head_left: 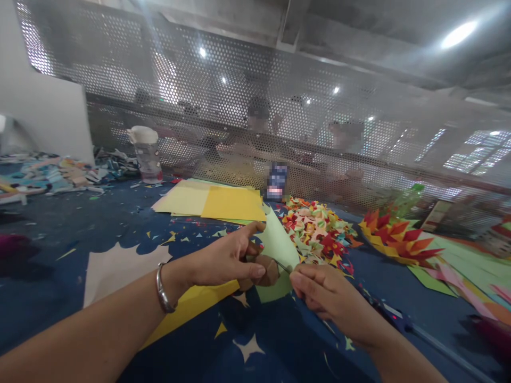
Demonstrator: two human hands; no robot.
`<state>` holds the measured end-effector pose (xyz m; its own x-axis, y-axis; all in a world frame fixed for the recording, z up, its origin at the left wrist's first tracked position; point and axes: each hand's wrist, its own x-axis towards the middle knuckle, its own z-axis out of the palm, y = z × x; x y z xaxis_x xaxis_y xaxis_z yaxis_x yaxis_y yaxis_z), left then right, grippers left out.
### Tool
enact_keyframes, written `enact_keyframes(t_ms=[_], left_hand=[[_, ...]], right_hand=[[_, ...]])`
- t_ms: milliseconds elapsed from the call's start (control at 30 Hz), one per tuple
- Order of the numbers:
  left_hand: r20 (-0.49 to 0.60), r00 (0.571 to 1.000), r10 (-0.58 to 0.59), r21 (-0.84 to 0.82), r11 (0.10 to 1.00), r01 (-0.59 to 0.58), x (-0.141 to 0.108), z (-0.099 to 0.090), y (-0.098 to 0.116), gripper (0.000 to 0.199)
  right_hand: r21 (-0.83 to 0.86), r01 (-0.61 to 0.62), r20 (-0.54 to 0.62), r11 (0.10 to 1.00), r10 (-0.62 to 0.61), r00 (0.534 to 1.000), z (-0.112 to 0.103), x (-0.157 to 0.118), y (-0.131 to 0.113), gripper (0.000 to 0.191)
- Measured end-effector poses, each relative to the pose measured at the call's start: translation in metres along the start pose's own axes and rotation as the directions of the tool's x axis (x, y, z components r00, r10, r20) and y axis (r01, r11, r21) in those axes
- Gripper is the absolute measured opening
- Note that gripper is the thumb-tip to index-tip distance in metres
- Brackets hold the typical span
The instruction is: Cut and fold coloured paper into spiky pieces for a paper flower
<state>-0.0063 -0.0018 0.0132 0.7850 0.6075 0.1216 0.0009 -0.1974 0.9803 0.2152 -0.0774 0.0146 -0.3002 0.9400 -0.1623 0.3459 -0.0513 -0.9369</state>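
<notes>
Left hand (227,256) has its forefinger stretched out and its thumb pressed in toward the fingers, pinching a brown piece (268,270) above the near middle of the table (123,215); the right hand (315,284) is closed on a thin dark tool (284,266) that points at that piece. The meeting point is small and blurred, so whether the tool touches the brown piece cannot be told. A slack left pinch could let the piece twist or drop, and a slip of the tool could crease it or jab the left thumb, which is close by. A sleeve or wrist dragged sideways could sweep the star (249,348) or the loose pile (319,226) of bright cut paper about. Beneath and beyond lie a green sheet (277,234), yellow sheets (235,202) and a scalloped pale sheet (115,271), with a paper flower (399,236) to the right. A cup (147,157) and a phone (277,181) stand near a perforated metal screen (223,69); people show dimly through it, under lamps.
</notes>
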Motion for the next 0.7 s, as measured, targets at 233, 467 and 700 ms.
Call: enact_keyframes(t_ms=[233, 467, 700], left_hand=[[0.038, 0.999, -0.012, 0.016, 1.000, 0.011, -0.002, 0.002, 0.001, 0.070], [-0.058, 0.998, 0.004, -0.057, 0.998, -0.008, 0.001, -0.002, 0.000, 0.070], [-0.004, 0.999, -0.038, -0.150, 0.988, 0.037, 0.004, 0.009, -0.004, 0.070]], right_hand=[[-0.111, 0.025, 0.031, 0.994, -0.021, 0.999, -0.001, -0.001, -0.003, 0.040], [-0.036, 0.003, -0.031, 0.999, -0.005, 1.000, -0.004, -0.002, -0.003, 0.037], [-0.055, 0.203, -0.172, 0.978, -0.209, 0.963, 0.010, 0.005, -0.004, 0.022]])
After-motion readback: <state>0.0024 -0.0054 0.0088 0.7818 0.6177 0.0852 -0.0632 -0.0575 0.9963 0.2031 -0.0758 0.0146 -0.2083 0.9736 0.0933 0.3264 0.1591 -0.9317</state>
